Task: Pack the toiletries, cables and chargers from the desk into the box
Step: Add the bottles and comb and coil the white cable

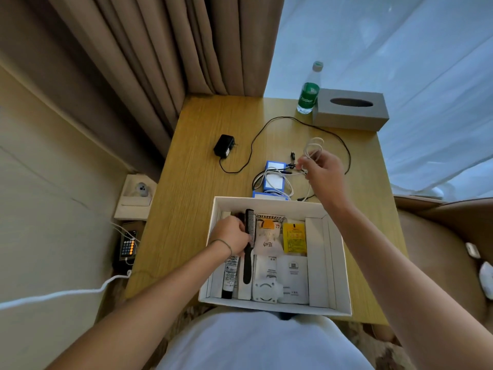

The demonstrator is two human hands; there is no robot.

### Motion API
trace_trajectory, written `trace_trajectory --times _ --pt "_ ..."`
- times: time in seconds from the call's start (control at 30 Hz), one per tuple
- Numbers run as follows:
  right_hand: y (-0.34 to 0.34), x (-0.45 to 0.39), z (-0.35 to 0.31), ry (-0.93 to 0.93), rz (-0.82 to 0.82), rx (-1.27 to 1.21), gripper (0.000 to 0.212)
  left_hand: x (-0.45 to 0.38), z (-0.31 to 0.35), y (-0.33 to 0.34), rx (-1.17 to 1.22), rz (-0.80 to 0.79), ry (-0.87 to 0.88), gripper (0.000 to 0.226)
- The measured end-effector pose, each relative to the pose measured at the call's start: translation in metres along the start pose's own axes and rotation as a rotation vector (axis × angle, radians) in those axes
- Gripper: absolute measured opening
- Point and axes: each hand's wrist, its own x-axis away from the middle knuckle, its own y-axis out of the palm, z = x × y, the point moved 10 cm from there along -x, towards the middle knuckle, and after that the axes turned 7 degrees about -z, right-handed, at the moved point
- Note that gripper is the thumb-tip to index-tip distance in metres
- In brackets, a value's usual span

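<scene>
A white cardboard box sits at the near edge of the wooden desk. Inside lie a black comb, a black-capped tube, a yellow sachet, white packets and a white plastic piece. My left hand is inside the box at its left side, fingers closed on the comb. My right hand is raised behind the box, pinching a looped white cable. More white cables drape over a blue-and-white charger box. A black power adapter with a long black cord lies farther back.
A green-labelled water bottle and a grey tissue box stand at the desk's far right. Brown curtains hang at the back left, sheer curtains on the right. To the left, below the desk, a phone with white cables lies on a low ledge.
</scene>
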Motion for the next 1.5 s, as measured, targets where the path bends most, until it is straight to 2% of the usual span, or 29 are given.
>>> trace_trajectory --times 0.13,0.33,0.47,0.53,0.63,0.73,0.77,0.83,0.87,0.93,1.07,1.17,1.23,1.3,1.4,1.5 --pt "0.003 0.005 -0.003 -0.007 -0.004 0.062 0.019 -0.011 0.003 0.006 -0.101 0.006 0.004 0.01" --pt "0.006 0.013 -0.014 -0.03 0.019 0.332 0.037 -0.016 0.02 0.007 -0.393 0.049 0.096 0.007" --pt "0.007 0.011 -0.023 -0.053 0.01 0.323 0.04 0.0 0.041 -0.006 -0.522 0.081 0.163 0.014" --pt "0.008 0.008 -0.022 -0.034 -0.045 0.222 0.035 0.021 0.054 -0.021 -0.504 0.153 0.263 0.024" --pt "0.009 0.0 -0.027 -0.021 -0.127 0.074 0.025 0.061 0.073 -0.059 -0.225 0.258 0.46 0.032" --pt "0.017 -0.007 -0.041 -0.022 -0.232 -0.032 0.024 0.081 0.101 -0.098 0.117 0.273 0.571 0.012" --pt "0.023 -0.008 -0.047 -0.019 -0.292 -0.048 0.025 0.08 0.114 -0.108 0.24 0.242 0.578 0.022" --pt "0.038 -0.006 -0.063 -0.024 -0.431 -0.043 0.032 0.068 0.146 -0.111 0.502 0.04 0.558 0.055" --pt "0.045 -0.004 -0.073 -0.03 -0.501 -0.038 0.034 0.064 0.163 -0.108 0.589 -0.09 0.545 0.064" --pt "0.054 0.003 -0.092 -0.04 -0.622 -0.019 0.037 0.062 0.193 -0.105 0.709 -0.284 0.541 0.062" --pt "0.055 0.008 -0.12 -0.012 -0.75 -0.127 0.027 0.069 0.227 -0.117 0.913 -0.392 0.664 0.042" --pt "0.055 0.002 -0.129 -0.029 -0.78 -0.118 0.037 0.072 0.237 -0.134 1.055 -0.295 0.744 0.039" --pt "0.056 -0.005 -0.124 -0.035 -0.755 -0.107 0.044 0.065 0.233 -0.153 1.253 -0.152 0.704 0.042" --pt "0.057 -0.01 -0.108 -0.015 -0.734 -0.109 0.044 0.058 0.223 -0.175 1.331 0.034 0.649 0.039" --pt "0.059 -0.008 -0.069 0.056 -0.74 -0.061 0.036 0.059 0.211 -0.208 1.168 0.26 0.64 0.04" --pt "0.057 -0.007 -0.043 0.115 -0.709 -0.097 0.031 0.067 0.208 -0.23 0.868 0.387 0.709 0.043"
